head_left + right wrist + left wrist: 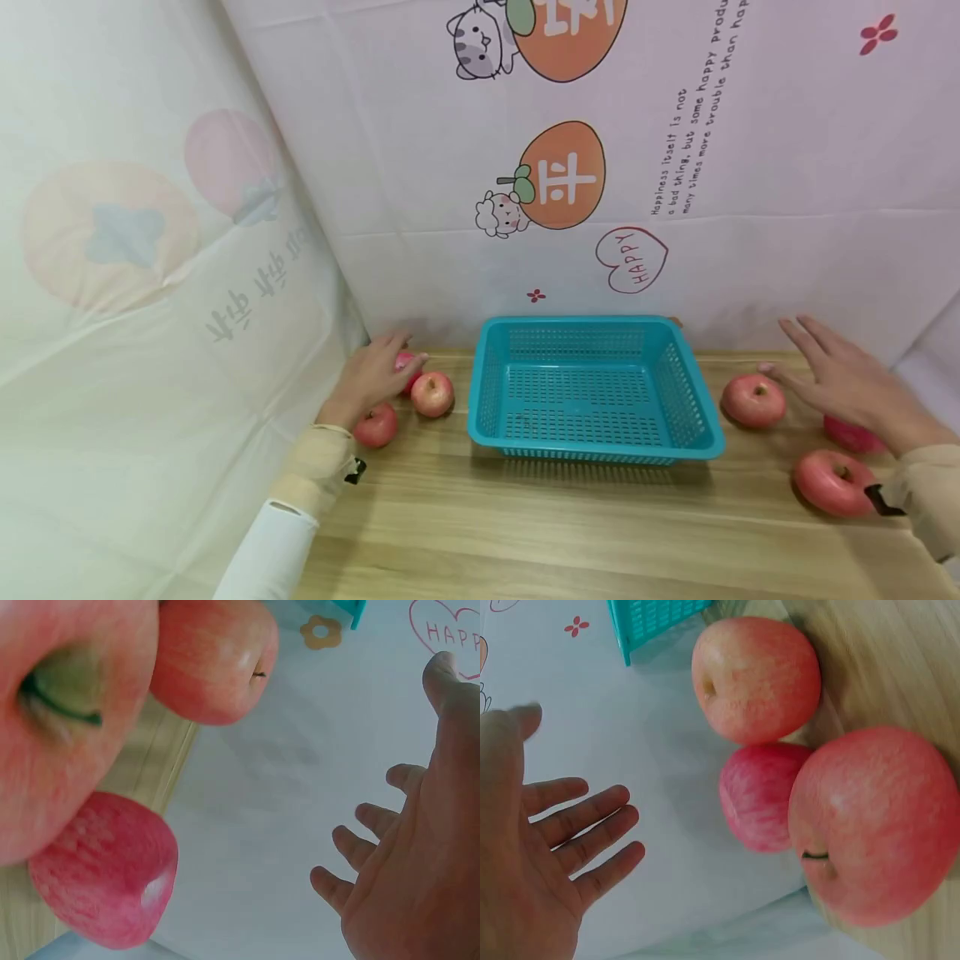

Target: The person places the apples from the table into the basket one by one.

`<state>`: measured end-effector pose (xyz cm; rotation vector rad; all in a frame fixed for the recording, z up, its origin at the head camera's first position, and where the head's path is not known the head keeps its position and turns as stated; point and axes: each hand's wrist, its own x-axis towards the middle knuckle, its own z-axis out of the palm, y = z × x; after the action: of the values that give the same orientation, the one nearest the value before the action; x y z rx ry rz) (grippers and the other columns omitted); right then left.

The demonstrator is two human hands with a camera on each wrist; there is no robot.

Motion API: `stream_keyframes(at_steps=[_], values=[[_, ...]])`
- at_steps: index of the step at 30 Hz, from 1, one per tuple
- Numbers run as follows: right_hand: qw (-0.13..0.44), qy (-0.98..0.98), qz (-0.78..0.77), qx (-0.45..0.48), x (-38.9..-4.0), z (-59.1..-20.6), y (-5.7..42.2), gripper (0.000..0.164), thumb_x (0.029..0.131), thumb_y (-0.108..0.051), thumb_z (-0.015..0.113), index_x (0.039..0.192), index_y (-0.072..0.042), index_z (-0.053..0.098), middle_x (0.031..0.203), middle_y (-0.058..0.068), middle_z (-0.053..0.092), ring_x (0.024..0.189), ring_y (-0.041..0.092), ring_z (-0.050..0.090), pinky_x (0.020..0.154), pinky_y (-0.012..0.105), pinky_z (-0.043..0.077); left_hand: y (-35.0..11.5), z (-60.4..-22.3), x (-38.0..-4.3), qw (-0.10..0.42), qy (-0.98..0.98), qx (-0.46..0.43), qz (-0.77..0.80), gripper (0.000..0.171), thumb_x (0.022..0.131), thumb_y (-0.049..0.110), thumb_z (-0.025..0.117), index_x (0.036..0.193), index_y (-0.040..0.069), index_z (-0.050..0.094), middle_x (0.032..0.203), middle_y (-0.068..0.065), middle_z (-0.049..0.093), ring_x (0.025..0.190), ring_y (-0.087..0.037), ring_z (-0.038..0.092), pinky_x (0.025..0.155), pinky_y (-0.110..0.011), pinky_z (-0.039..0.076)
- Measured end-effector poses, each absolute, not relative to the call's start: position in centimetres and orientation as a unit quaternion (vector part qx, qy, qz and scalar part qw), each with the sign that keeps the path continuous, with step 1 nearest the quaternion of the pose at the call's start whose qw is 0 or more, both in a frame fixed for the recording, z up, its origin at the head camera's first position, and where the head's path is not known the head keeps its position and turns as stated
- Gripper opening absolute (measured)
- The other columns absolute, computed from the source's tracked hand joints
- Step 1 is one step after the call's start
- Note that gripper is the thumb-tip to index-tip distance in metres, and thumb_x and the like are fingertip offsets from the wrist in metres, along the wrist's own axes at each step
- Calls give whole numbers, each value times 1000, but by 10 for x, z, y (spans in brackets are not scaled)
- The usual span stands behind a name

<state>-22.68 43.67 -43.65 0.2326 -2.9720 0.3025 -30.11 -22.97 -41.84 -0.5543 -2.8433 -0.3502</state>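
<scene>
My left hand [372, 377] hovers over a group of three apples on the left, fingers spread and holding nothing. Of these, one light red apple [432, 394] is nearest the basket, a darker pink apple [762, 796] is partly hidden by the hand in the head view, and another red apple [377, 426] lies by the wrist. On the right, my right hand [851, 379] is held above three more apples, its fingers extended and grasping nothing. A red apple [753, 400], a deep pink apple [107, 870] and a large red apple [836, 483] lie around it.
Between the hands a turquoise plastic basket [596, 452] with perforated walls stands on the wooden table [570, 533], with nothing inside. A printed white cloth [420, 183] hangs behind the table, and another pale cloth [150, 400] closes off the left side.
</scene>
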Motion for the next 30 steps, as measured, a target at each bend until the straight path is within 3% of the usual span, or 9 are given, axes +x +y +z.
stream_keyframes(at_steps=[4, 8, 17, 26, 30], values=[[69, -988, 111, 86, -227, -436, 429, 90, 94, -54, 56, 159, -19, 4, 161, 26, 13, 134, 59, 27, 96, 72, 28, -225, -421, -301, 124, -961, -202, -142, 36, 99, 44, 51, 117, 15, 62, 103, -3, 67, 95, -23, 65, 82, -44, 53], [72, -986, 115, 97, -226, -436, 421, 89, 93, -54, 57, 159, -18, 9, 160, 25, 20, 135, 56, 30, 97, 70, 30, -219, -425, -303, 127, -953, -205, -184, 24, 99, 32, 55, 112, 14, 65, 93, 2, 69, 86, -16, 66, 75, -38, 55], [48, -981, 157, 100, -223, -434, 398, 84, 95, -54, 54, 155, -5, 21, 152, 31, 32, 132, 56, 33, 100, 69, 29, -198, -432, -302, 109, -945, -210, -225, 23, 99, 31, 54, 111, 16, 67, 95, 4, 68, 86, -12, 64, 75, -34, 54], [25, -984, 153, 92, -226, -442, 380, 84, 96, -59, 48, 155, -4, 24, 149, 33, 35, 131, 57, 34, 98, 76, 30, -182, -437, -300, 131, -947, -201, -212, 24, 99, 32, 54, 110, 17, 69, 96, 5, 70, 86, -11, 66, 75, -33, 55], [24, -983, 158, 88, -226, -446, 372, 83, 97, -59, 45, 155, -6, 22, 149, 30, 37, 127, 55, 41, 93, 76, 36, -176, -443, -299, 123, -945, -196, -229, 23, 99, 30, 54, 109, 16, 69, 96, 4, 71, 87, -11, 66, 77, -33, 56]])
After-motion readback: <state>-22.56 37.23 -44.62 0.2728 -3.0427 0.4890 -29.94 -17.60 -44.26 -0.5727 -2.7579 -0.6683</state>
